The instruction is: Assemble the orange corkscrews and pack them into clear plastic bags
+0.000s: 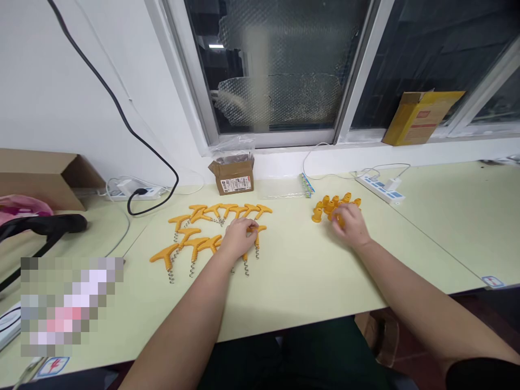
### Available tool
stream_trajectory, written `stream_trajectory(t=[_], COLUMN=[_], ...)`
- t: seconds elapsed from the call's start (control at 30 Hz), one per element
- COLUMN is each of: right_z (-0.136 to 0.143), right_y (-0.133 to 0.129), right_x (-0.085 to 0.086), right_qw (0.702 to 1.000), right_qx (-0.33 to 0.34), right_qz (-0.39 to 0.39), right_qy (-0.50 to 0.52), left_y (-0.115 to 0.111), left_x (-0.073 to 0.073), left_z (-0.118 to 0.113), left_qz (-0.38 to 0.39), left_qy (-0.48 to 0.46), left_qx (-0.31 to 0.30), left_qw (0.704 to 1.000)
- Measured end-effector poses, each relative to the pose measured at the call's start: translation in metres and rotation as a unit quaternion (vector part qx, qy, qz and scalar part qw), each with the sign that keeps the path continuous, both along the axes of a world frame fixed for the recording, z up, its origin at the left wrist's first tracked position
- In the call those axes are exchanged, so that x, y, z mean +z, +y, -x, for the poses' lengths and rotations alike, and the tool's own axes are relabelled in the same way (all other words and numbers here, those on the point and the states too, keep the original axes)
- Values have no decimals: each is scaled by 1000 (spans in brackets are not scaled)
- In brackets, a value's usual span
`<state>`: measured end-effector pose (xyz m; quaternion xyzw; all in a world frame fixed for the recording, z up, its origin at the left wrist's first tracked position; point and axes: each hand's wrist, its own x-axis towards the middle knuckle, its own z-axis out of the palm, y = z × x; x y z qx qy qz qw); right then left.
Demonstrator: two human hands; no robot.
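Your left hand [239, 238] rests among the yellow corkscrews [164, 255], its fingers curled narrowly by one handle; whether they grip it, I cannot tell. The corkscrews lie in loose rows on the desk [292, 281], spirals mostly towards you, perhaps so the handles stay easy to grasp. Your right hand [352, 225] curls over the yellow sleeves [317, 215], clustered probably for its reach; its hold is also unclear.

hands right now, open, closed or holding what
Left hand: curled at a yellow-handled corkscrew; grip can't be told.
Right hand: curled at a yellow sleeve; grip can't be told.
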<state>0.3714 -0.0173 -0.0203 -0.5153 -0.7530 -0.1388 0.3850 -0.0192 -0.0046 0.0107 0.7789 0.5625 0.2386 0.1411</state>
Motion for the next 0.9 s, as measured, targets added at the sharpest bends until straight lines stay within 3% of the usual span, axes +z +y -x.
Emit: stream_trajectory(t=[0.13,0.23,0.3,0.43,0.57,0.73,0.9], right_z=[46,82,102,131,147,153,153], right_y=[-17,-16,-5,34,73,105,121], right_x=[-7,-10,-10,-14,-14,-10,-10], right_qw=[970,948,954,968,966,963,951], right_qx=[213,277,246,104,12,-32,-39], right_qz=[87,138,169,226,257,269,305], right_qy=[-84,-69,-31,34,35,8,-21], left_y=[-1,-3,-4,-3,-3,-5,-10], left_x=[-1,1,2,1,-1,0,5], left_z=[-3,-6,-7,-7,-7,-9,-10], left_qz=[-11,-13,-11,-14,-17,-17,-2], left_qy=[-8,-11,-12,-16,-18,-20,10], left_qx=[-4,-7,-10,-11,-14,-20,-33], left_qw=[1000,1000,1000,1000,1000,999,999])
